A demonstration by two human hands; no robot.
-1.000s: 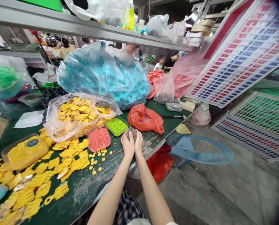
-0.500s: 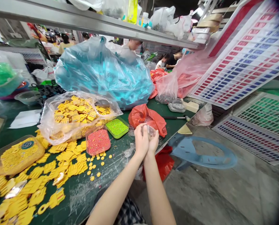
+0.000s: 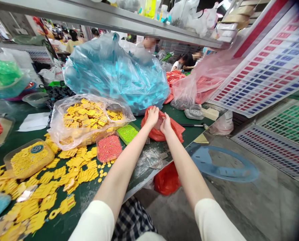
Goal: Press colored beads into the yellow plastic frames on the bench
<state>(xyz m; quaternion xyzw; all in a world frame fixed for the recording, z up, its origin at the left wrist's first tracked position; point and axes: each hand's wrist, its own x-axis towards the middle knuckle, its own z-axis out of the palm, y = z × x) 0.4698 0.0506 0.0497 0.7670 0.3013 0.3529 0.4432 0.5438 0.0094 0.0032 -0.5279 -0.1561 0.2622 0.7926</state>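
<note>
My left hand [image 3: 153, 115] is at the mouth of a crumpled red plastic bag [image 3: 176, 131], its fingers loosely bent and apart over the far side. Facing it across the opening is my right hand [image 3: 166, 124], with thumb and fingers spread. Something pale and see-through shows inside the bag between them; I cannot make out its shape. Clear plastic pieces [image 3: 152, 158] lie on the green table [image 3: 85, 197] below my wrists. Left of my forearm stand a tray of green beads [image 3: 127, 134] and a tray of red beads [image 3: 109, 148].
A clear bag of yellow pieces [image 3: 89, 115] and a big bag of blue pieces [image 3: 116, 77] stand behind. Loose yellow pieces [image 3: 42, 190] and a yellow bead tray [image 3: 28, 159] cover the left. A black-handled tool [image 3: 191, 125] lies right. A blue stool [image 3: 225, 164] stands beyond the edge.
My hands, cupped together around something clear in front of the red bag, have moved forward to its mouth and come apart. The clear pieces on the table now show more fully.
</note>
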